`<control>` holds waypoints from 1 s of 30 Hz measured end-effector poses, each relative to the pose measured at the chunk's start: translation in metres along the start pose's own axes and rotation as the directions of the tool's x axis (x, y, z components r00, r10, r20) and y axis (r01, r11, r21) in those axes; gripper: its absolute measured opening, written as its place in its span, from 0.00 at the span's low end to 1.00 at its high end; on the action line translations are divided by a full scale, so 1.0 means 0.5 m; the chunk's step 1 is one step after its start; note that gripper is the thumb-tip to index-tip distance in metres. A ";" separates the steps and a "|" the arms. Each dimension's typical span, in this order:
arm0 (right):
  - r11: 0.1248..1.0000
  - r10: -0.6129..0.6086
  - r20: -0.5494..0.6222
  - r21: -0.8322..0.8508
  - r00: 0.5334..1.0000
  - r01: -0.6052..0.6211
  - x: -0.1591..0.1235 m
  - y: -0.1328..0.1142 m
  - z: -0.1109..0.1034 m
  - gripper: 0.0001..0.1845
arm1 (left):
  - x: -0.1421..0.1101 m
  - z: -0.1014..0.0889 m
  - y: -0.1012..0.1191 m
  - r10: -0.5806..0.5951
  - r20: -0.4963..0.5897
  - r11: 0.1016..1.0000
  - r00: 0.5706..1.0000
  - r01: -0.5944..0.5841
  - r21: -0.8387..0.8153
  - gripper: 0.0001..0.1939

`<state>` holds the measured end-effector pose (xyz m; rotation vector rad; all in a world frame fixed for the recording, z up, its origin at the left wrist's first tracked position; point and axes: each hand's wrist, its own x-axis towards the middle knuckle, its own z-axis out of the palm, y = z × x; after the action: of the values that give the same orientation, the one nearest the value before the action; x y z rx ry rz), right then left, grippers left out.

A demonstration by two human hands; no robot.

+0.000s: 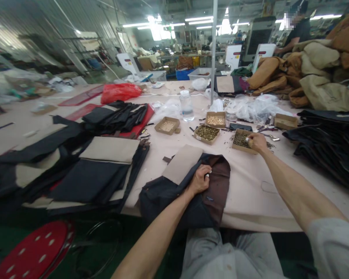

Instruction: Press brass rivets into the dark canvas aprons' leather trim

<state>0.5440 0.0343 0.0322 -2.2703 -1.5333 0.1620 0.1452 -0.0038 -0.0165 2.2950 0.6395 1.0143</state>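
Observation:
A dark navy cloth bag with a beige panel and brown lining lies at the table's front edge, partly hanging over it. My left hand is closed on its opening, with the brown lining showing beside the fingers. Farther right, my right hand reaches to a small cardboard box of dark metal studs. Its fingers are pinched together at the box's right side, and what they hold is too small to make out. White coverings show on fingertips of both hands.
More boxes of small metal parts stand nearby, behind the bag. A clear bottle rises behind them, near a metal pole. Stacked dark cloth pieces lie left and right. A red stool stands at lower left.

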 end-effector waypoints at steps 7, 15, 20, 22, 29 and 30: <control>0.999 -0.043 -0.034 0.015 0.998 0.044 -0.052 -0.060 -0.021 0.14 | -0.012 -0.001 -0.003 0.011 -0.009 1.000 1.000 -0.011 0.004 0.18; 0.790 -0.553 0.066 0.360 0.831 0.497 -0.306 -0.261 0.079 0.09 | -0.020 0.005 -0.007 0.005 -0.018 1.000 1.000 -0.005 -0.008 0.18; 0.848 -0.511 0.156 0.251 0.846 0.466 -0.346 -0.290 0.150 0.08 | -0.025 -0.007 0.000 0.009 -0.029 1.000 1.000 -0.008 0.015 0.19; 0.857 -0.496 0.142 0.242 0.857 0.456 -0.342 -0.287 0.162 0.07 | -0.025 -0.009 0.000 0.009 -0.038 1.000 0.999 -0.009 0.010 0.19; 0.899 -0.385 0.145 0.283 0.911 0.335 -0.325 -0.287 0.186 0.07 | -0.024 -0.010 -0.010 -0.006 -0.031 1.000 1.000 0.007 0.022 0.19; 0.905 -0.371 0.160 0.281 0.915 0.318 -0.321 -0.291 0.190 0.07 | -0.026 -0.012 -0.010 -0.014 -0.030 1.000 0.999 0.015 0.026 0.19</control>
<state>0.3255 -0.0409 -0.0186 -1.7977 -1.8802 0.4786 0.1318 -0.0063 -0.0229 2.2988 0.6847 1.0411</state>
